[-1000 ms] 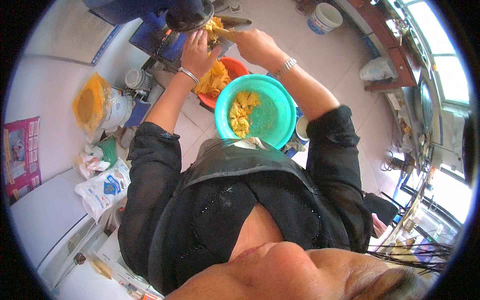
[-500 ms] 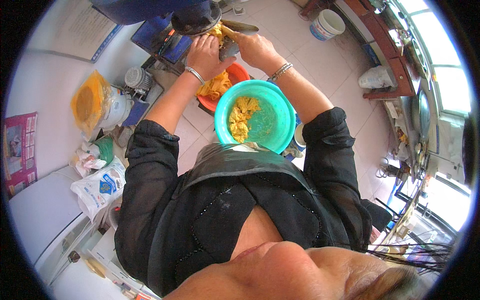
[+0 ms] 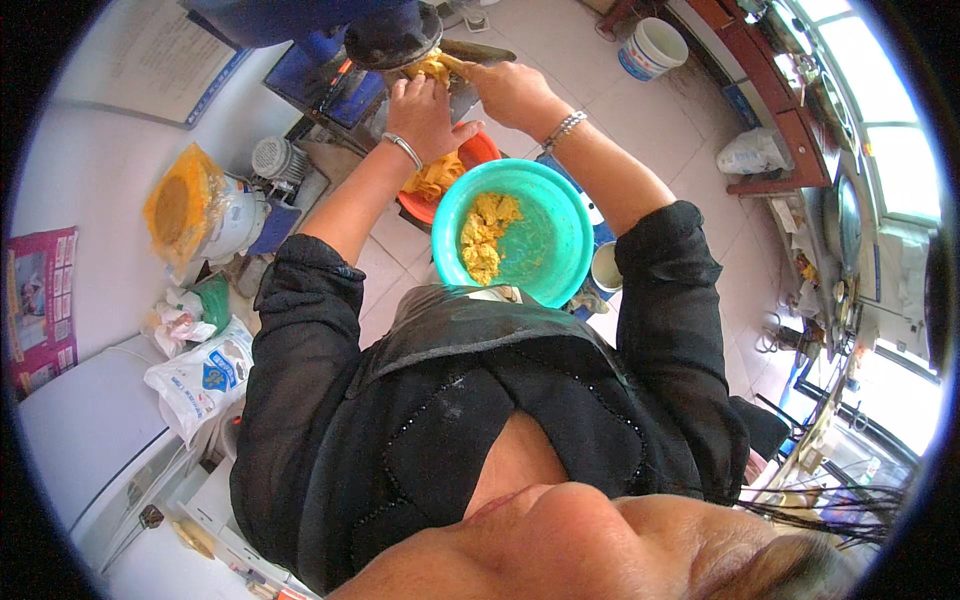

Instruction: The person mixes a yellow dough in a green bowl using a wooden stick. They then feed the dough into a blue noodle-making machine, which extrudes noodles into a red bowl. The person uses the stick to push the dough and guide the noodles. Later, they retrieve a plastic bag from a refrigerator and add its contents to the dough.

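Yellow lumpy dough (image 3: 431, 67) under dark round machine mouth (image 3: 393, 40), far side; left hand (image 3: 420, 113) against dough, thumb apart from fingers; right hand (image 3: 515, 97), grip unclear. Pressing closer could pinch fingertips.

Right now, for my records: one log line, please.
left hand: at yellow mass; right hand: alongside, grip unclear; teal basin: yellow lumps inside

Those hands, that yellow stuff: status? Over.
Left hand, right hand at yellow mass, by dark machine mouth. Turquoise basin between hands and body, yellow clumps inside.
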`<state>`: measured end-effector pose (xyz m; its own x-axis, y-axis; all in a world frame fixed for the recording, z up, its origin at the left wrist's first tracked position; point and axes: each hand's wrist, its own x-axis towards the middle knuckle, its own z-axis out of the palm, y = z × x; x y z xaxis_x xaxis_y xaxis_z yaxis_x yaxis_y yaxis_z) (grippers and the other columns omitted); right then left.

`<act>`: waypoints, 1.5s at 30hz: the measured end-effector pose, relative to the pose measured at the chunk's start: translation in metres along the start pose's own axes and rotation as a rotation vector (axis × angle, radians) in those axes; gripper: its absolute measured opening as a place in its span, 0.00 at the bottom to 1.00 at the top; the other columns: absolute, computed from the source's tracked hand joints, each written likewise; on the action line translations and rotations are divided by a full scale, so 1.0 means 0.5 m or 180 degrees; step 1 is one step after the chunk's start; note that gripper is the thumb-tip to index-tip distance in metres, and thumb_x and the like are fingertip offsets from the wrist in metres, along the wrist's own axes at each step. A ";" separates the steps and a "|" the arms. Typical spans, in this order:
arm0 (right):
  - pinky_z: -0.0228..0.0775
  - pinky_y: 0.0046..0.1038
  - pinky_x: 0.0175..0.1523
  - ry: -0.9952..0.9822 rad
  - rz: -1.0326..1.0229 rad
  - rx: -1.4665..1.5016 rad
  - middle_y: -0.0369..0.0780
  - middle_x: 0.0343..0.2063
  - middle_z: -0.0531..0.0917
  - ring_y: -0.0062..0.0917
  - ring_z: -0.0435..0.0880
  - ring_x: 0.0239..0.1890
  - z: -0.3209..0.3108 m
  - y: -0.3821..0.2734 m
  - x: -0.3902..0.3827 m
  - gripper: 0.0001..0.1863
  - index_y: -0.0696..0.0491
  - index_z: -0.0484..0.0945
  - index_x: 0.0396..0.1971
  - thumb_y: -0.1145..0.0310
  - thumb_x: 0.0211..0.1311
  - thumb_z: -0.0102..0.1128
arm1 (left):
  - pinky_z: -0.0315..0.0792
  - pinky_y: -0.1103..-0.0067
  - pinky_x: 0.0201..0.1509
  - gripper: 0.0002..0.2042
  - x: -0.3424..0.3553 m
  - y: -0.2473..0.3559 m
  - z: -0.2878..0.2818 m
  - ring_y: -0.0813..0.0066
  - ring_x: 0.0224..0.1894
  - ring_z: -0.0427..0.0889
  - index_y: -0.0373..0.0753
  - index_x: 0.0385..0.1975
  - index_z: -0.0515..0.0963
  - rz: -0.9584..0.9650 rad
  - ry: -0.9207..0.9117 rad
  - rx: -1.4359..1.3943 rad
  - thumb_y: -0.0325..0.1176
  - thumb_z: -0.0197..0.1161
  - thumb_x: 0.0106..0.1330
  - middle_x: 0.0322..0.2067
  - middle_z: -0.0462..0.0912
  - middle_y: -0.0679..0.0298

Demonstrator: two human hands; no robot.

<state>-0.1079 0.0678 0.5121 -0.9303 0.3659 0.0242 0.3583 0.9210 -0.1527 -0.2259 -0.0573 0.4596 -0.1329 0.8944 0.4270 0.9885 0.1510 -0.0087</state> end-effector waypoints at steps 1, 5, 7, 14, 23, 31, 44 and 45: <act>0.78 0.40 0.35 -0.0056 0.0113 0.0036 0.46 0.28 0.84 0.40 0.85 0.32 -0.028 -0.012 -0.018 0.17 0.51 0.75 0.47 0.67 0.57 0.54 | 0.63 0.62 0.51 0.35 -0.008 -0.002 -0.001 0.58 0.44 0.75 0.31 0.37 0.74 -0.0009 0.0018 0.0011 0.64 0.61 0.50 0.37 0.79 0.52; 0.78 0.41 0.35 0.0199 0.0388 0.0544 0.47 0.27 0.84 0.42 0.85 0.31 -0.053 -0.022 -0.060 0.18 0.47 0.76 0.49 0.69 0.58 0.49 | 0.62 0.60 0.51 0.35 -0.011 0.004 -0.006 0.58 0.45 0.75 0.30 0.38 0.73 -0.0073 -0.0194 0.0050 0.63 0.63 0.50 0.39 0.78 0.52; 0.77 0.41 0.35 0.0402 0.0273 0.0703 0.48 0.27 0.83 0.43 0.84 0.30 -0.024 -0.013 -0.055 0.18 0.46 0.76 0.50 0.69 0.58 0.49 | 0.62 0.60 0.52 0.35 -0.004 0.013 -0.004 0.57 0.45 0.75 0.30 0.38 0.73 -0.0111 -0.0169 0.0056 0.62 0.64 0.49 0.39 0.78 0.51; 0.77 0.42 0.35 0.0559 -0.0030 0.0818 0.49 0.28 0.83 0.43 0.84 0.32 0.033 0.001 -0.012 0.19 0.49 0.75 0.50 0.71 0.56 0.51 | 0.59 0.62 0.57 0.37 0.002 0.025 0.007 0.59 0.47 0.75 0.29 0.38 0.78 -0.0026 0.0030 0.0250 0.66 0.60 0.50 0.41 0.80 0.50; 0.77 0.41 0.37 0.0629 -0.0352 0.0704 0.48 0.31 0.84 0.42 0.84 0.34 0.029 0.032 0.019 0.21 0.43 0.75 0.52 0.70 0.57 0.51 | 0.56 0.56 0.61 0.37 0.042 0.009 -0.021 0.61 0.57 0.73 0.31 0.48 0.74 -0.0850 -0.1024 -0.0384 0.65 0.57 0.54 0.48 0.78 0.51; 0.76 0.42 0.31 -0.0043 0.0479 0.0326 0.48 0.23 0.82 0.44 0.84 0.27 -0.039 -0.036 -0.079 0.23 0.45 0.71 0.57 0.67 0.58 0.53 | 0.50 0.51 0.66 0.35 -0.017 -0.015 -0.036 0.60 0.58 0.72 0.31 0.42 0.78 -0.0009 -0.0633 -0.0037 0.64 0.55 0.58 0.47 0.79 0.51; 0.78 0.39 0.34 -0.0027 0.0258 0.0188 0.45 0.27 0.84 0.39 0.85 0.30 -0.031 -0.016 -0.035 0.28 0.43 0.67 0.61 0.68 0.58 0.54 | 0.69 0.68 0.57 0.38 0.060 -0.047 0.024 0.54 0.47 0.79 0.28 0.36 0.79 -0.0018 -0.0780 -0.0353 0.67 0.57 0.53 0.39 0.81 0.46; 0.78 0.39 0.34 0.0117 0.0194 0.0241 0.45 0.27 0.84 0.40 0.85 0.30 -0.020 -0.003 -0.032 0.27 0.42 0.68 0.61 0.68 0.59 0.53 | 0.69 0.68 0.57 0.38 0.058 -0.050 0.035 0.54 0.48 0.79 0.28 0.37 0.79 -0.0037 -0.0675 -0.0414 0.67 0.57 0.54 0.40 0.81 0.45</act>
<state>-0.0926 0.0617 0.5216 -0.9030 0.4270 0.0487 0.4060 0.8847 -0.2292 -0.2560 -0.0277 0.4563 -0.1429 0.9633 0.2270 0.9860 0.1186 0.1176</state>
